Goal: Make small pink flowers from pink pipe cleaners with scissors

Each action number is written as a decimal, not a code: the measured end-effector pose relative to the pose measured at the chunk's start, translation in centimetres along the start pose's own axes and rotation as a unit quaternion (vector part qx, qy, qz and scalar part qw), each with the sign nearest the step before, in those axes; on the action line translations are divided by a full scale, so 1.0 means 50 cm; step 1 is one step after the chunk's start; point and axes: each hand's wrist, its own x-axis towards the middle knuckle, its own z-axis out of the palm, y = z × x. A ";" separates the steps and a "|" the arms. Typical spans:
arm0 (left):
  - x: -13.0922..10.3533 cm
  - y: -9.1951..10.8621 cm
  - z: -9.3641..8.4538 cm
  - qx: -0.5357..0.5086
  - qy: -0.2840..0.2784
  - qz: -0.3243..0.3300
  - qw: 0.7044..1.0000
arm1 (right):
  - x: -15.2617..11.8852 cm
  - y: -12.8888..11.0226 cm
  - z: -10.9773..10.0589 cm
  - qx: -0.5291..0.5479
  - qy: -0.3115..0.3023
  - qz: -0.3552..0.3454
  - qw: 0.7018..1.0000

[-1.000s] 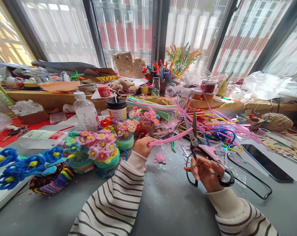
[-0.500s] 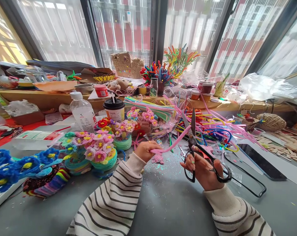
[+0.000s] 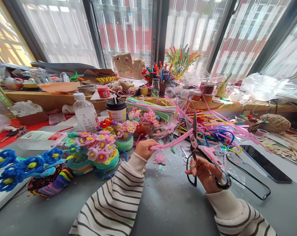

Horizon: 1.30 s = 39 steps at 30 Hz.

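Note:
Between my left hand's [image 3: 146, 149] pinched fingers is one end of a pink pipe cleaner [image 3: 174, 141]. It stretches right to the blades of black-handled scissors [image 3: 193, 139]. My right hand [image 3: 207, 173] grips the scissors by their loops, with the blades parted and pointing up. The pipe cleaner's far end lies at the blades; whether it sits between them I cannot tell. Beneath, a small heap of pink fluff [image 3: 159, 159] and glittery bits lie on the grey table [image 3: 168, 203].
Pipe-cleaner flowers in pots [image 3: 101, 146] and a blue flower pot [image 3: 50, 180] stand at left, near a bottle [image 3: 84, 113] and a lidded cup [image 3: 115, 109]. Loose pipe cleaners [image 3: 212, 126] lie piled behind. A phone [image 3: 265, 164] and a second black-handled tool [image 3: 251, 188] are at right.
The pink pipe cleaner, bowed upward before, now runs straighter to the scissors. The scissors have turned slightly, and my view has shifted a little left. Both hands keep their grips.

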 end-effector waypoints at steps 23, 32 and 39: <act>0.006 -0.015 -0.020 0.082 0.188 -0.116 0.972 | -0.126 -0.068 -0.086 -0.771 0.036 -0.066 0.633; 0.004 -0.013 -0.015 0.093 0.188 -0.120 0.970 | -0.135 -0.125 -0.139 -0.759 -0.050 0.063 0.646; 0.005 -0.002 -0.023 0.085 0.167 -0.135 0.973 | -0.002 -0.082 0.018 -0.548 -0.004 -0.024 0.836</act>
